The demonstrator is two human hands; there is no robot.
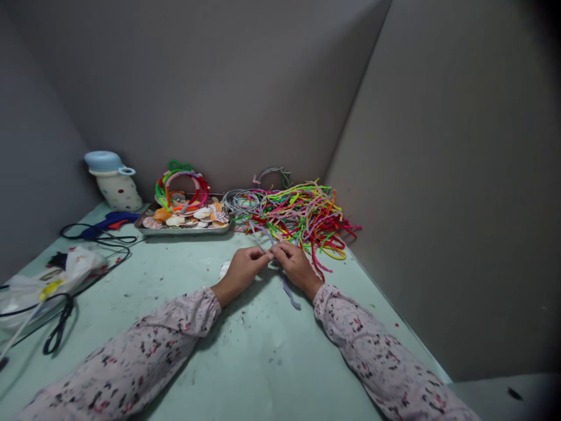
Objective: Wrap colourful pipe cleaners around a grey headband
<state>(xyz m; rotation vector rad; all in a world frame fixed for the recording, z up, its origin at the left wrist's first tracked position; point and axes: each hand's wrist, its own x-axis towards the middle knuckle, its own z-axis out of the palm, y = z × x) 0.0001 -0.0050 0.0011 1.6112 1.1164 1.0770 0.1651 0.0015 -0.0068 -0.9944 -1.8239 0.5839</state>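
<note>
My left hand (243, 270) and my right hand (297, 264) meet over the pale green table (245, 362), fingers pinched together on a lilac pipe cleaner (290, 295). Its loose end trails down toward me below my right wrist. Just beyond my hands lies a heap of pipe cleaners (302, 213) in several bright colours. A small white shell-like disc (224, 269) lies on the table by my left hand, partly hidden.
A metal tray (184, 229) with shells and wrapped hoops sits at the back. Coiled wire (241, 200) lies beside it. A blue glue gun (107, 222), black cords, scissors (59, 330), a plastic bag (48, 280) and a spotted jug (114, 184) stand left. Grey walls close three sides.
</note>
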